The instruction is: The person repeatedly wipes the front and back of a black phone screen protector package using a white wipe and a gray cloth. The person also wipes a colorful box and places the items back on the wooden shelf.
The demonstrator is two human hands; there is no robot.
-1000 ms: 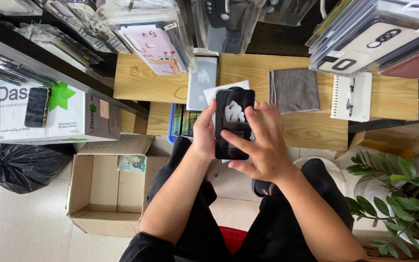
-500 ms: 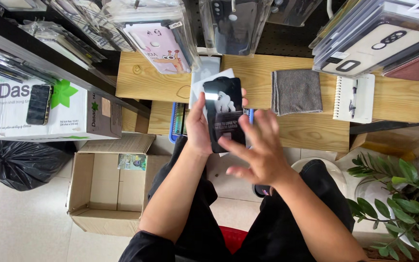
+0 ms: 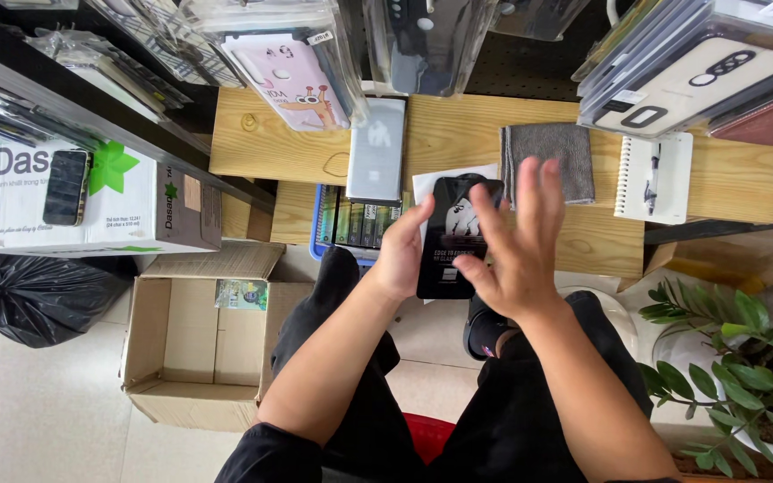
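My left hand [image 3: 402,255] grips a flat black rectangular packet [image 3: 452,240] with white print by its left edge, holding it upright over my lap. A white sheet [image 3: 428,184] shows behind the packet's top. My right hand [image 3: 516,241] hovers in front of the packet's right side with fingers spread and nothing in it. Just beyond, on the wooden table [image 3: 297,148], lie a grey folded cloth [image 3: 549,159] and a grey-white flat packet [image 3: 377,149].
A spiral notebook with a pen [image 3: 653,177] lies at the table's right. Phone cases in clear bags [image 3: 301,72] hang above. A blue crate [image 3: 351,222] sits under the table, an open cardboard box [image 3: 197,344] and black bag [image 3: 42,300] on the floor, a plant [image 3: 744,349] at right.
My right hand has lifted off the black packet and opened its fingers. The packet has shifted slightly to the right in my left hand.
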